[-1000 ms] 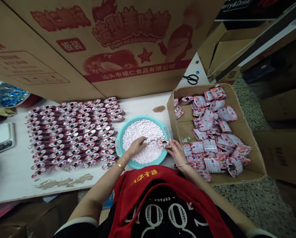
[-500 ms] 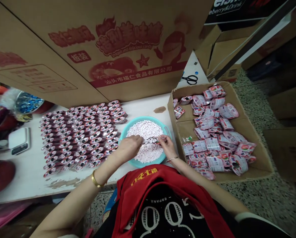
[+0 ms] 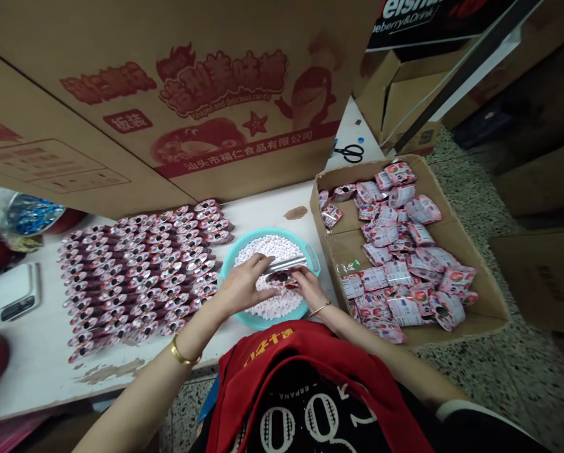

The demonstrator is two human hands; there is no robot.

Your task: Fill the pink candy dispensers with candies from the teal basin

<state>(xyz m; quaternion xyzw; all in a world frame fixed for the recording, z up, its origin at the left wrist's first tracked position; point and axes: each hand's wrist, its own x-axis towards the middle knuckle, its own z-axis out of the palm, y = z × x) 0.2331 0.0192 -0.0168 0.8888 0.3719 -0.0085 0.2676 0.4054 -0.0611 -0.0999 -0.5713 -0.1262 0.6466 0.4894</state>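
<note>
Packets (image 3: 145,270) stand in close rows on the left of the white table (image 3: 41,358), before a big printed carton (image 3: 225,31) on the far side, while more lie jumbled in the open box (image 3: 352,236) on the right. Between them, a turquoise basin (image 3: 225,251) holds white pellets (image 3: 272,308); above it, the left hand (image 3: 244,283) has thumb and fingers wide, contact unclear, beside the held packet (image 3: 279,277), whose right end the right hand (image 3: 308,288) pinches narrowly.
</note>
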